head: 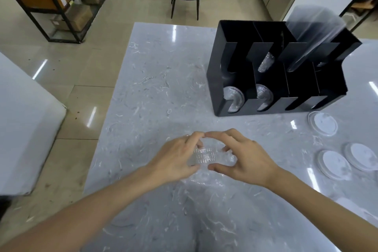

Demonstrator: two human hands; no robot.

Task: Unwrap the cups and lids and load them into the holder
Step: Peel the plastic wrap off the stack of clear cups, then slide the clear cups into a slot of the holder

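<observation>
Near centre of the marble table (155, 80), the left hand (176, 161) and right hand (243, 159) grip a clear stack of lids (206, 155) from opposite sides, fingers curled round it; its outline is blurred, so the lid count cannot be told. Its long axis runs left to right. Far right stands the black holder (274, 67); two near-left slots show lids, and a sleeve of clear cups (315, 37) leans out of it, tilted up to the right. Three loose lids (322, 124) lie flat at the right edge.

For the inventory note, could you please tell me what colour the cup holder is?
Black, seen clearly in the head view: holder.
</observation>
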